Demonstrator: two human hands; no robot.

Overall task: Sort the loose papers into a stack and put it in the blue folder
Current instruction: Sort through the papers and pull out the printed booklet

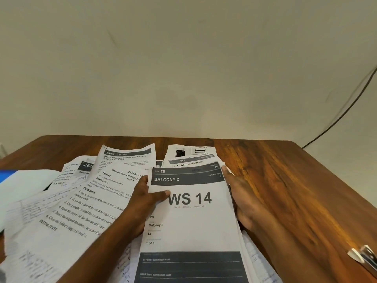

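Note:
A stack of papers (195, 227) with a "WS 14 / Balcony 2" sheet on top is held between both hands above the table. My left hand (142, 203) grips its left edge, thumb on the top sheet. Along the right edge lies my right hand (242, 203), fingers fairly straight against the side of the stack. Loose printed sheets (85, 201) lie fanned out to the left and behind. A corner of the blue folder (6, 175) shows at the far left, mostly covered by a white sheet.
The wooden table (295, 190) has bare surface to the right. A metal stapler (365, 256) lies near the right front edge. A plain wall rises behind the table, with a dark cable (336, 119) hanging at the right.

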